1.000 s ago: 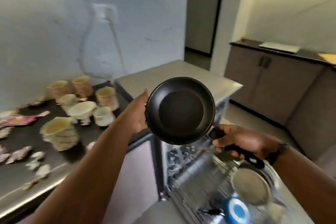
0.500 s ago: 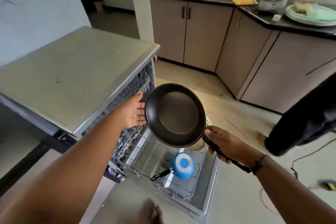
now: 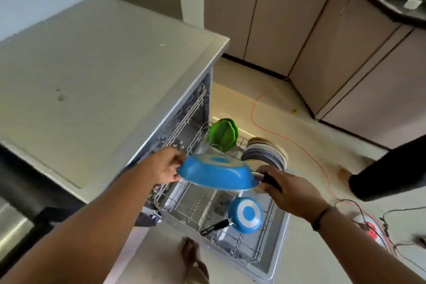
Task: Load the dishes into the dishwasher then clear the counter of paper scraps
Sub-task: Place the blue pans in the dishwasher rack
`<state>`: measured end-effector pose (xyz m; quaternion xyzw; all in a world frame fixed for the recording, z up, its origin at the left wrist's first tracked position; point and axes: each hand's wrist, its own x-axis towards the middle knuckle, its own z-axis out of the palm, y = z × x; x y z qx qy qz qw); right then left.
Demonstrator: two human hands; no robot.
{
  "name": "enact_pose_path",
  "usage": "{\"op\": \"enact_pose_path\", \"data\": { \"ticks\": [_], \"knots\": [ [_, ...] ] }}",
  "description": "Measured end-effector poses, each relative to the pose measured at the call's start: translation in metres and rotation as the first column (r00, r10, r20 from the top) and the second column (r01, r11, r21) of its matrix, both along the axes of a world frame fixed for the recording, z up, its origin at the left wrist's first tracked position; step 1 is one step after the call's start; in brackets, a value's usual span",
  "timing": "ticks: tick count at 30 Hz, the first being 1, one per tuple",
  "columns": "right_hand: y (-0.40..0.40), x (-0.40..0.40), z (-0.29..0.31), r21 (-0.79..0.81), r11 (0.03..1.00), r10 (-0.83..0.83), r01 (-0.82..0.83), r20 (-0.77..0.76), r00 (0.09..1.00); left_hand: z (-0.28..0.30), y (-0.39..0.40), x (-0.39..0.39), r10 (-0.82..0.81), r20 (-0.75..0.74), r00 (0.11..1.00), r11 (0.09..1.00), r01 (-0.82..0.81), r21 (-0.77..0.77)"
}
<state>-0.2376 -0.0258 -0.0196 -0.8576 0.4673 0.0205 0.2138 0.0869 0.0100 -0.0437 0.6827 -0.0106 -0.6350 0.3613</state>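
I hold a blue-bottomed frying pan [image 3: 216, 172] upside down over the pulled-out lower rack [image 3: 258, 253] of the open dishwasher. My right hand [image 3: 288, 191] grips its black handle. My left hand [image 3: 166, 166] holds the pan's opposite rim with thumb and fingers. In the rack below, a second blue pan [image 3: 245, 214] with a black handle lies bottom-up. At the rack's far end stand green plates [image 3: 222, 134] and a row of grey plates [image 3: 265, 153].
The dishwasher's grey top [image 3: 92, 71] fills the left. Brown cabinets [image 3: 276, 14] line the far wall under a dark counter. An orange cable [image 3: 288, 138] runs across the floor to tangled wires at right. Another person's dark-clad leg [image 3: 391, 168] stands at right. My foot [image 3: 191, 258] is near the door.
The pan has been flipped from face-up to bottom-up and lowered toward the rack. My view has tilted down onto the dishwasher, and the counter with the bowls is out of view.
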Motion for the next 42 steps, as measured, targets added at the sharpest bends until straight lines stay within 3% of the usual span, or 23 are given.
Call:
{"op": "enact_pose_path", "data": {
  "ticks": [4, 8, 14, 21, 25, 34, 42],
  "knots": [
    [-0.009, 0.038, -0.050, -0.103, 0.990, 0.097, -0.093, 0.032, 0.995, -0.056, -0.007, 0.023, 0.025, 0.161, 0.987, 0.999, -0.030, 0.034],
    [-0.007, 0.047, -0.117, -0.143, 0.981, 0.128, -0.131, -0.026, 0.991, -0.115, -0.009, 0.011, 0.034, 0.196, 0.980, 0.997, -0.046, 0.057],
    [-0.025, 0.053, -0.231, -0.043, 0.995, 0.089, -0.094, -0.098, 0.991, -0.205, -0.005, 0.002, -0.049, 0.229, 0.972, 0.995, 0.028, 0.093],
    [-0.043, 0.099, -0.333, 0.072, 0.989, 0.133, -0.127, -0.094, 0.987, -0.303, 0.004, 0.034, 0.041, 0.266, 0.963, 0.975, -0.097, 0.201],
    [-0.056, 0.123, -0.367, 0.129, 0.981, 0.158, -0.147, -0.080, 0.984, -0.342, -0.005, 0.052, 0.068, 0.317, 0.946, 0.966, -0.142, 0.216],
    [-0.076, 0.137, -0.411, 0.256, 0.959, 0.155, -0.118, -0.128, 0.980, -0.416, 0.000, 0.076, -0.107, 0.294, 0.950, 0.970, 0.035, 0.240],
    [-0.073, 0.146, -0.431, 0.293, 0.951, 0.149, -0.099, -0.157, 0.976, -0.411, -0.007, 0.063, -0.110, 0.305, 0.946, 0.980, 0.052, 0.191]
  ]
}}
